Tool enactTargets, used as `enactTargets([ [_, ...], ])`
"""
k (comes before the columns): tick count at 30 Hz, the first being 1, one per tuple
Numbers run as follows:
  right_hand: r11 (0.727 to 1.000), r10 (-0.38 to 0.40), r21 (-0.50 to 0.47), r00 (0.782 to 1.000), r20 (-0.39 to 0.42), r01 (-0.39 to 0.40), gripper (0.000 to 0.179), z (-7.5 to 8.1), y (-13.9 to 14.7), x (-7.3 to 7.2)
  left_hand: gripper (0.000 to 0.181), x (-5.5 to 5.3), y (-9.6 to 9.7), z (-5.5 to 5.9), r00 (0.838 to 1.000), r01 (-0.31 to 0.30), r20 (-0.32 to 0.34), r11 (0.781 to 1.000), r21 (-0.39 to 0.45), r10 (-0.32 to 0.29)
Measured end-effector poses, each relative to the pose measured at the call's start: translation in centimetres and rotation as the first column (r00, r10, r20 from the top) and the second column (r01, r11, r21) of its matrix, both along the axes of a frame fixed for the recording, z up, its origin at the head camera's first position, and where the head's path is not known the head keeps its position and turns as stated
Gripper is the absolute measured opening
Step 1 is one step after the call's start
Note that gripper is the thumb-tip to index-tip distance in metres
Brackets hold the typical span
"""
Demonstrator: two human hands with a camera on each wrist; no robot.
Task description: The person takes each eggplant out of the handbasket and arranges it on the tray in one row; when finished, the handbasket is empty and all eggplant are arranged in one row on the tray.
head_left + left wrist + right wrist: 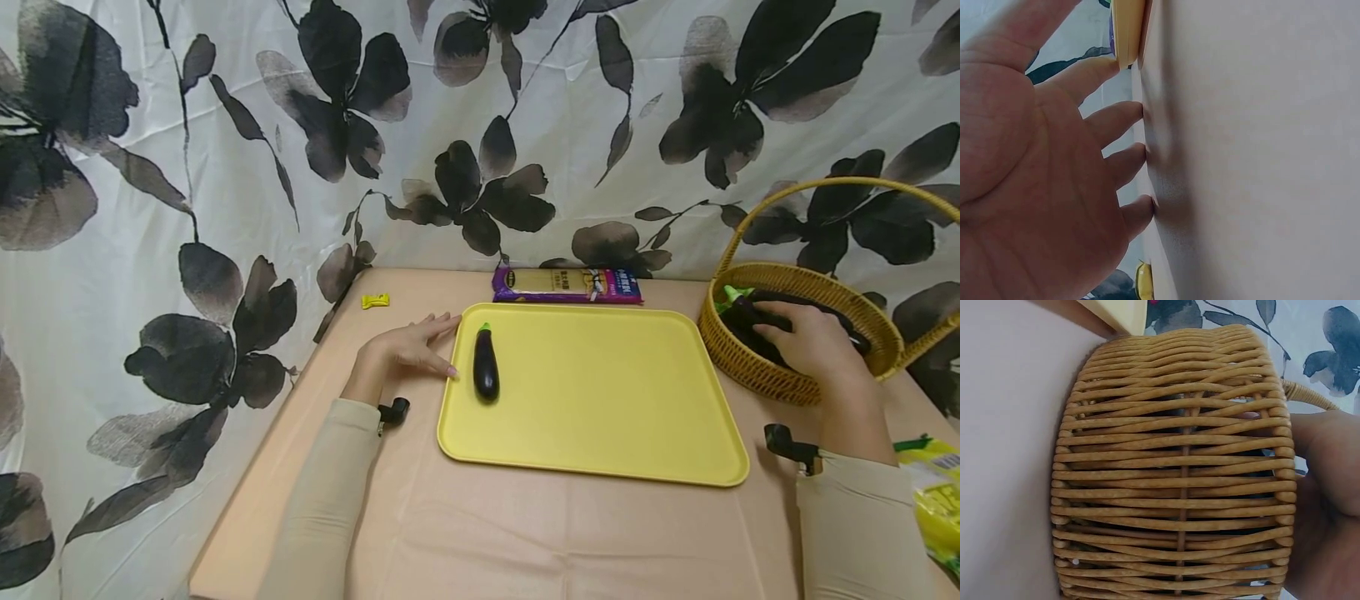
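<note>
My left hand [408, 346] rests at the left edge of the yellow tray [600, 392], its fingers spread and thumb tip at the rim. In the left wrist view, the fingertips [1138, 212] touch the table and the index finger meets the tray's side. One small dark eggplant [486, 367] lies lengthwise near the tray's left end. On the right, my right hand [817, 342] reaches into the wicker basket [780, 383] and grips a dark eggplant [742, 321] with a green stem end. Basket weave hides most of those fingers in the right wrist view.
Behind the tray lies a purple packet [566, 285]. A small yellow wrapped piece [375, 301] sits at the back left. The basket's tall handle [832, 182] arches over it. A yellow-green bag [933, 492] stands at the right edge. A flowered curtain [465, 108] hangs behind the table.
</note>
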State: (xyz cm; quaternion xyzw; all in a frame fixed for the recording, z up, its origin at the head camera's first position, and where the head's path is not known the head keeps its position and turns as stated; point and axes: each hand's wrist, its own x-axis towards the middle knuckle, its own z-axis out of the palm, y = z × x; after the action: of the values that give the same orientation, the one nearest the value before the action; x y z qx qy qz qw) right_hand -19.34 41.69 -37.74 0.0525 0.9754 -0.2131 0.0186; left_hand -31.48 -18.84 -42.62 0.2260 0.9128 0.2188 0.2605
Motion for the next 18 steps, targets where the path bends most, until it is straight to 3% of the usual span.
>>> enactTargets([
  [7, 0.999, -0.011, -0.047, 0.995, -0.099, 0.006, 0.065, 0.6, -0.7, 0.0, 0.123, 0.2, -0.1, 0.2, 1.000, -0.002, 0.002, 1.000, 0.005, 0.002],
  [10, 0.994, -0.007, -0.109, 0.993, -0.117, -0.006, 0.068, 1.2, -1.4, -0.2, 0.123, 0.2, -0.1, 0.2, 1.000, -0.009, 0.003, 1.000, 0.008, 0.009],
  [15, 0.963, 0.010, -0.265, 0.985, -0.171, -0.055, 0.065, 2.2, -3.3, -0.1, 0.122, 0.2, 0.0, 0.2, 1.000, -0.023, 0.011, 1.000, 0.016, 0.022],
  [18, 0.948, 0.022, -0.306, 0.975, -0.220, -0.091, 0.059, 2.6, -4.4, -0.1, 0.123, 0.2, 0.1, 0.2, 0.999, -0.027, 0.019, 1.000, 0.010, 0.027],
])
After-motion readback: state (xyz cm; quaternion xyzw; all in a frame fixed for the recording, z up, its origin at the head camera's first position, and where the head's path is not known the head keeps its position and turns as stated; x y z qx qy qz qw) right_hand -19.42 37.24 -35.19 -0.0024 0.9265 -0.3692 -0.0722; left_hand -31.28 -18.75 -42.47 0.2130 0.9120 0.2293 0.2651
